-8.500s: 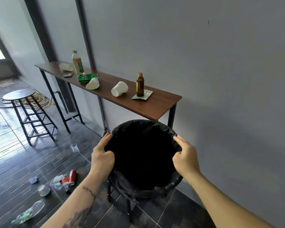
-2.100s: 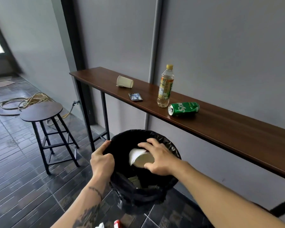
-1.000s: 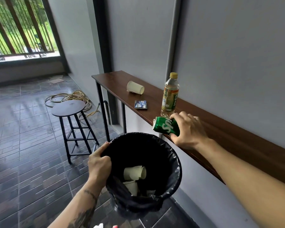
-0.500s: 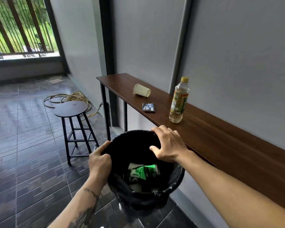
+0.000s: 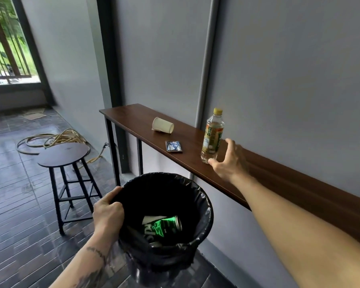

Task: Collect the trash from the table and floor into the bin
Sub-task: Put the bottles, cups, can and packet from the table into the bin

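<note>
Bottle next: clear plastic bottle with yellow cap (image 5: 212, 136) stands upright on the brown tabletop (image 5: 279, 179), touching your right hand's (image 5: 230, 162) spread thumb, fingers not yet wrapped. Left hand (image 5: 108, 215) grips the black-lined bin's rim (image 5: 206, 204), well below your right hand.

Pale grey walls (image 5: 279, 59) close the room on the right, with a dark upright post (image 5: 110, 80) and a lighter grey pipe (image 5: 208, 69) running up them. A long, narrow wooden table (image 5: 299, 188) on black legs stands tight against the wall. A round-topped stool (image 5: 63, 155) with a black frame stands on the dark, glossy tiled floor (image 5: 19, 215), and a coiled hose (image 5: 54, 139) lies behind it. Daylight comes through a barred window (image 5: 6, 48) at far left, greenery outside.
</note>
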Tool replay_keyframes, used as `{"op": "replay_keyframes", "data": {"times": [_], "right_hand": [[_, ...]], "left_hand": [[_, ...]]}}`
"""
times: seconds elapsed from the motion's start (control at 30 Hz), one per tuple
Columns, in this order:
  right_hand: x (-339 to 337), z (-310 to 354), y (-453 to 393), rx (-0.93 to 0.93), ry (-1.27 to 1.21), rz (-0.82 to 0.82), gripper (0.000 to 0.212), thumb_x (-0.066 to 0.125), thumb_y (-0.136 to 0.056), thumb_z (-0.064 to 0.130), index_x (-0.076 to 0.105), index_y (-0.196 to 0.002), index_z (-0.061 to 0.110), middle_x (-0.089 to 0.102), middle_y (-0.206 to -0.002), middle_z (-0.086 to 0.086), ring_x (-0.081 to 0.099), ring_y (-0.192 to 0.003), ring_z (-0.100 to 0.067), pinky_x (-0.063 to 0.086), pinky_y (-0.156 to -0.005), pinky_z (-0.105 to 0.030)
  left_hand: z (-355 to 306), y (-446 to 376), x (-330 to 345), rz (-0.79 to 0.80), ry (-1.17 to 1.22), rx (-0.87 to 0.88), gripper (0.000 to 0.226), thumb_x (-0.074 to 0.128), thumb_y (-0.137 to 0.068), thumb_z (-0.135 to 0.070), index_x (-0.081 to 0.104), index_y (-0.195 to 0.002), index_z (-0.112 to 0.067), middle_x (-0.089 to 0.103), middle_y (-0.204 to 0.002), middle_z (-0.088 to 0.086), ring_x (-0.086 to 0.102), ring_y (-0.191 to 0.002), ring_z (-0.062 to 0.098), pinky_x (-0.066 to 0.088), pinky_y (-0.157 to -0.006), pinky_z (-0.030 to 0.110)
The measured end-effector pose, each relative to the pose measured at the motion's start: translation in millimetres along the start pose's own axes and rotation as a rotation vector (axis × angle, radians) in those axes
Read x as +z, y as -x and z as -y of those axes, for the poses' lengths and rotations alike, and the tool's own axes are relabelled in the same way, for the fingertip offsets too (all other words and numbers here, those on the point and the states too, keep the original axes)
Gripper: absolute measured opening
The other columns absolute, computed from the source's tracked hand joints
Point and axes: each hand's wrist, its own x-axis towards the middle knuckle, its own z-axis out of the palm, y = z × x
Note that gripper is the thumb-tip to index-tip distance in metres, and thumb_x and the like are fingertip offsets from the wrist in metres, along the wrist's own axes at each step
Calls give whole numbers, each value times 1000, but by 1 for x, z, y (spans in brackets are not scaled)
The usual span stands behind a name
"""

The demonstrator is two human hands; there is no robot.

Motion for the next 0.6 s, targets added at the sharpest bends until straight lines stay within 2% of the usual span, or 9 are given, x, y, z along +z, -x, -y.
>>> {"op": "replay_keyframes", "data": {"times": [0.13, 0.2, 0.3, 0.37, 0.43, 0.5, 0.6], "right_hand": [[17, -4, -25, 36, -68, -40, 97, 70, -80, 46, 11, -154, 23, 30, -151, -17, 42, -133, -38, 44, -102, -50], [28, -8, -41, 13, -133, -58, 97, 70, -82, 43, 9, -154, 22, 32, -149, -18, 44, -131, -38, 46, -98, -48], [41, -15, -68, 20, -273, -73, 97, 71, -83, 41, 7, -155, 22, 38, -147, -16, 49, -128, -35, 45, -97, -41], [46, -15, -83, 7, -384, -76, 96, 73, -77, 44, 13, -151, 27, 48, -137, -12, 56, -121, -31, 49, -96, -40], [51, -16, -95, -75, -492, -91, 75, 72, -70, 44, 29, -132, 39, 59, -116, -3, 65, -102, -25, 56, -88, -46], [61, -16, -106, -169, -557, -99, 58, 72, -67, 35, 36, -113, 45, 64, -101, 1, 67, -86, -21, 58, -79, -47], [72, 1, -108, -271, -634, -2, 60, 73, -70, 29, 45, -122, 37, 65, -101, 0, 68, -82, -19, 59, -75, -43]], "left_hand": [[5, -16, 13, 13, 2, -11, 67, 49, -61, -3, 76, -111, -38, 77, -112, 0, 73, -102, 34, 57, -96, 55], [7, -20, 22, -10, 10, -20, 68, 48, -64, 2, 75, -115, -35, 78, -110, 0, 75, -96, 31, 59, -91, 52], [7, -28, 38, -58, -11, -23, 69, 48, -60, -1, 78, -103, -46, 80, -102, -4, 76, -87, 28, 62, -85, 50], [4, -33, 49, -71, -5, -27, 68, 47, -66, 6, 79, -105, -39, 80, -101, 1, 74, -78, 29, 62, -79, 46], [-1, -36, 61, -81, 4, -28, 66, 44, -73, 16, 77, -110, -28, 79, -99, 4, 72, -73, 26, 63, -70, 37], [-3, -39, 70, -110, -5, -18, 65, 43, -76, 20, 76, -107, -26, 78, -97, 2, 73, -75, 22, 63, -64, 27], [-8, -39, 77, -137, 24, -12, 63, 43, -78, 22, 74, -100, -28, 77, -95, 3, 71, -74, 22, 61, -60, 23]]}}
